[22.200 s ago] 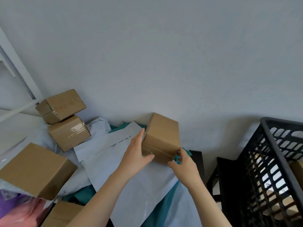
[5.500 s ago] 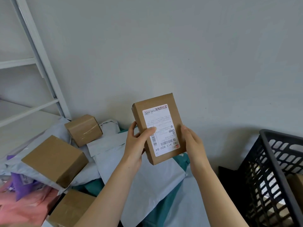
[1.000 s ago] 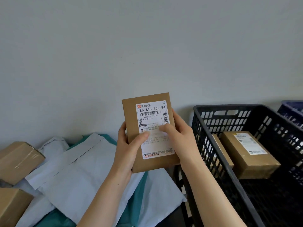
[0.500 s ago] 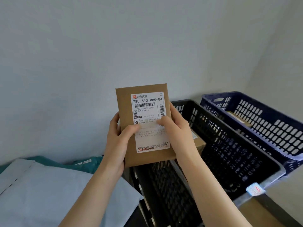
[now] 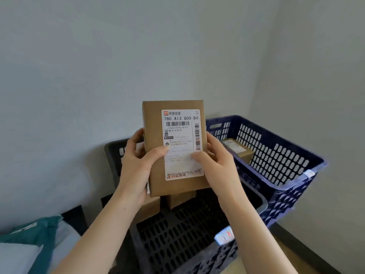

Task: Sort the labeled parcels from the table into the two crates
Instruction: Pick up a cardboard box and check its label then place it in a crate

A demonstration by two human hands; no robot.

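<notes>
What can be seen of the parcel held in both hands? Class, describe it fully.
The parcel is a flat brown cardboard box, held upright over the black crate, label toward the camera. Its white label reads 780 A13 B00-B4, with barcodes. The left hand grips its left edge, the right hand its right; both thumbs press on the label.

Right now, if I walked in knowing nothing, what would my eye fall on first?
First, the brown parcel with its white shipping label, held upright in mid-picture between the left hand and the right hand. Below it sits a black crate with cardboard boxes in it. To the right stands a blue crate with one small box inside.
</notes>
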